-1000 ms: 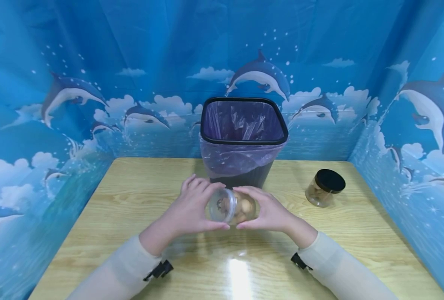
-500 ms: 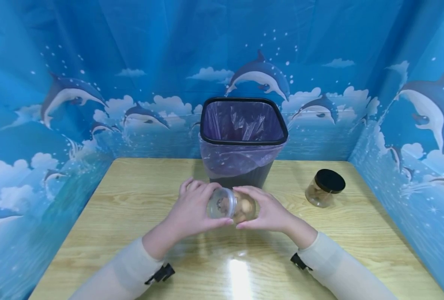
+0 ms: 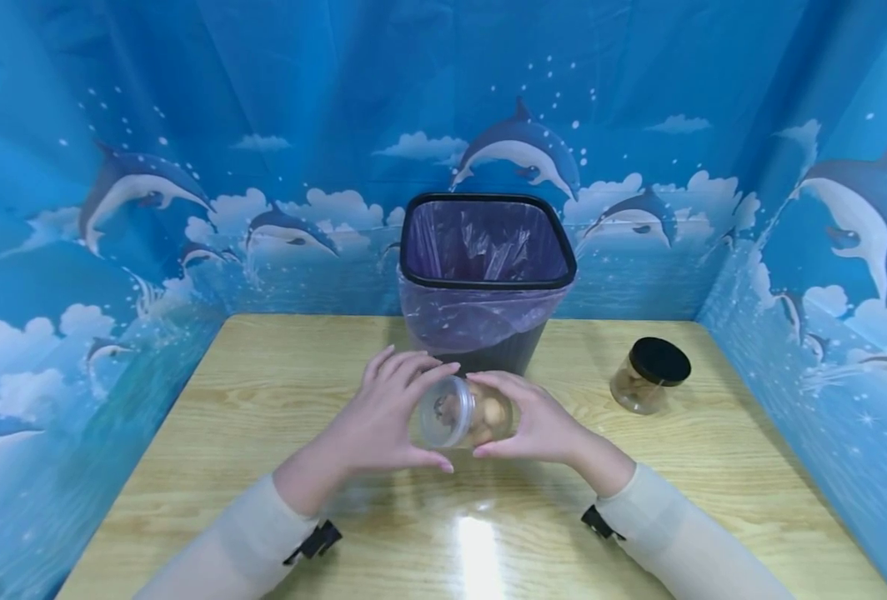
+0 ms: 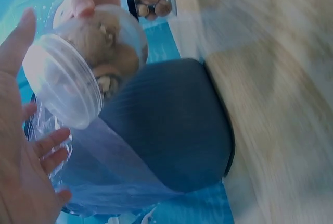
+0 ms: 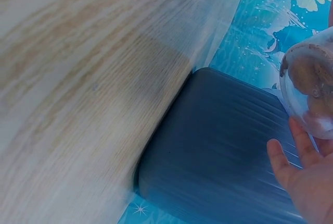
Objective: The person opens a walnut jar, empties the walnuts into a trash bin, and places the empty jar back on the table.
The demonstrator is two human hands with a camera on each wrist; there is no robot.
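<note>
Jar (image 4: 106, 41) is gripped by right hand (image 3: 537, 423); left wrist view alone shows left hand (image 4: 18, 164) palm-side, fingers spread.

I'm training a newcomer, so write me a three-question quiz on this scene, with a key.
1. Which hand grips the body of the clear-lidded jar?
2. True or false: in the head view, the black-lidded jar stands to the right of the bin.
3. What color is the liner in the bin? A) green B) purple C) orange

Key: 1. The right hand; 2. True; 3. B
</note>
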